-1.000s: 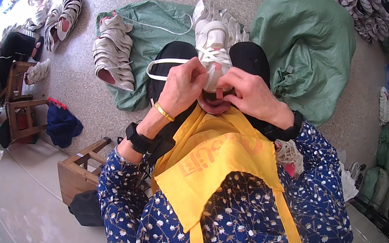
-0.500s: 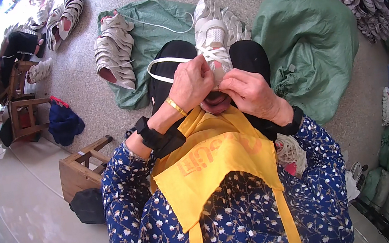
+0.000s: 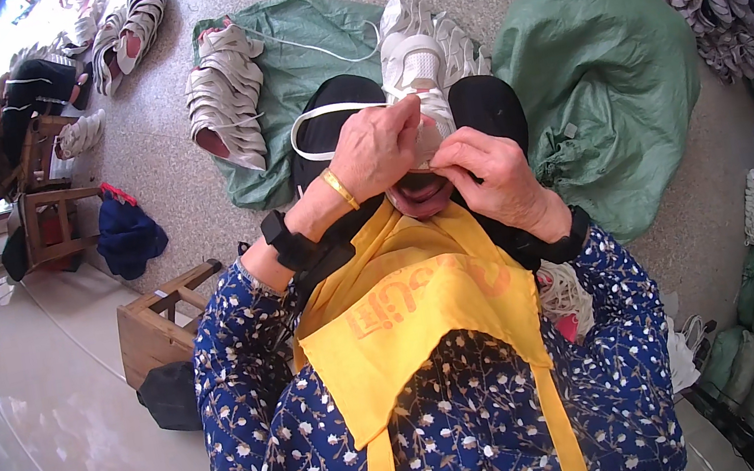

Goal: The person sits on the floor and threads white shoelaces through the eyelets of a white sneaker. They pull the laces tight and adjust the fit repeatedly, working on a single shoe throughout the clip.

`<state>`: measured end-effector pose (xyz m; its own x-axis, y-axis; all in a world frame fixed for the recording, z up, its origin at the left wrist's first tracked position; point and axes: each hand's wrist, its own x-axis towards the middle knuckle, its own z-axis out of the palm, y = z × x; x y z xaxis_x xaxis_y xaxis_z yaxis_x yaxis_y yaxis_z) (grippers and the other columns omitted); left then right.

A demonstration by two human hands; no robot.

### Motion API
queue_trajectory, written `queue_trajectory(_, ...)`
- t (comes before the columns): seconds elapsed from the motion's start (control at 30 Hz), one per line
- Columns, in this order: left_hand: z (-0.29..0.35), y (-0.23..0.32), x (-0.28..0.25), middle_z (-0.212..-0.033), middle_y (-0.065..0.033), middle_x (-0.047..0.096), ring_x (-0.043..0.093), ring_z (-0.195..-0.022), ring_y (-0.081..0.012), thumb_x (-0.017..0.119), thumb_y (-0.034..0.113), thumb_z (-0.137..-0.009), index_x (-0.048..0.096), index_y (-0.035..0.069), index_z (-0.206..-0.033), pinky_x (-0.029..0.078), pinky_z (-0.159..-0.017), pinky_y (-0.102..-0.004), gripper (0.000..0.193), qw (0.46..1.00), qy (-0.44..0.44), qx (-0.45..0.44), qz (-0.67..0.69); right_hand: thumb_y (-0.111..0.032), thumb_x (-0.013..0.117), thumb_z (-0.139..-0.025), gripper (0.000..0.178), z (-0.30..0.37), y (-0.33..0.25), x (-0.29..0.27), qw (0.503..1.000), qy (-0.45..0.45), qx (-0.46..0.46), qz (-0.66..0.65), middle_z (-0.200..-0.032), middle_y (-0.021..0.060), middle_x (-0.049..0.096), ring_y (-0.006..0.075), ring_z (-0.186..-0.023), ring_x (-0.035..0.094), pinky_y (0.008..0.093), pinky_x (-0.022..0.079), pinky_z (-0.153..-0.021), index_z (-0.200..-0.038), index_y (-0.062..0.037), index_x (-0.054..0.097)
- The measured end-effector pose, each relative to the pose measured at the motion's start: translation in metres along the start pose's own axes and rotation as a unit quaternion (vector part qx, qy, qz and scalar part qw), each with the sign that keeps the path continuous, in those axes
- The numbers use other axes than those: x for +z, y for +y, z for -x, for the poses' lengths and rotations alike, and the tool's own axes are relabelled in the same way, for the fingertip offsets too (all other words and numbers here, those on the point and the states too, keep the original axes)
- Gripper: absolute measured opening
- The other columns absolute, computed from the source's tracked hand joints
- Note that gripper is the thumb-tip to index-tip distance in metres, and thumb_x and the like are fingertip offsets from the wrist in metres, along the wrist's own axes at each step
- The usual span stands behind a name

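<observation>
Between my knees lies a white shoe upper (image 3: 420,68) with a pinkish lining, its toe pointing away from me. A white shoelace (image 3: 311,156) arcs in a loop to the left of it and crosses its eyelet area. My left hand (image 3: 374,150) is closed in a pinch over the lacing, fingers on the lace. Closed too, my right hand (image 3: 491,177) pinches the near edge of the upper by its opening; whether a lace end is also between those fingertips is hidden. Past the upper, more white uppers (image 3: 459,53) sit stacked.
A row of nested white uppers (image 3: 225,97) rests on a green sack (image 3: 299,38). A full green sack (image 3: 609,93) stands at the right. Wooden stools (image 3: 157,332) are on the left. A bundle of white laces (image 3: 564,295) lies by my right forearm.
My left hand has shifted slightly right and up across the lacing. The lace loop has moved a little and stands rounder. My right hand stays at the upper's near edge, its fingers slightly repositioned.
</observation>
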<state>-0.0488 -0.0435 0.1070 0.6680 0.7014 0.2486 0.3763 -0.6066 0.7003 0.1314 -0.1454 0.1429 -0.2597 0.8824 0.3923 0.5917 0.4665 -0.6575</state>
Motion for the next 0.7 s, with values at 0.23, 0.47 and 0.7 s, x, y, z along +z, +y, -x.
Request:
queue_trajectory(0.23,-0.007,-0.007,0.0,-0.076,-0.0212,0.067,0.066,-0.073,-0.0431,0.061,0.014,-0.09,0.063,0.003,-0.092,0.05,-0.064,-0.0514,0.01,0.998,-0.051,0.003,0.045,0.001,0.072,-0.083,0.01,0.001,-0.001,0.001,1.0,-0.004,0.022,-0.017,-0.086,0.0102,0.064,0.0314,-0.076,0.068,0.0381,0.055,-0.066,-0.09,-0.0039,0.067)
queue_trajectory(0.47,-0.015,-0.01,-0.006,-0.08,-0.0165,0.069,0.066,-0.07,-0.0378,0.062,0.009,-0.093,0.065,0.001,-0.109,0.052,-0.064,-0.0408,0.018,0.995,-0.074,0.02,0.061,0.001,0.073,-0.083,0.01,0.004,-0.003,0.003,0.999,0.003,0.04,-0.024,-0.087,0.0102,0.065,0.031,-0.076,0.068,0.0372,0.056,-0.066,-0.09,-0.0029,0.067)
queue_trajectory(0.7,-0.012,-0.011,-0.004,-0.076,-0.0172,0.067,0.067,-0.069,-0.0372,0.061,0.007,-0.088,0.063,0.001,-0.095,0.052,-0.063,-0.0411,0.01,0.991,-0.059,-0.011,0.122,0.002,0.07,-0.084,0.01,-0.005,-0.005,-0.009,0.996,0.007,0.085,0.002,-0.088,0.0122,0.064,0.0323,-0.079,0.067,0.0392,0.054,-0.068,-0.092,-0.0022,0.066)
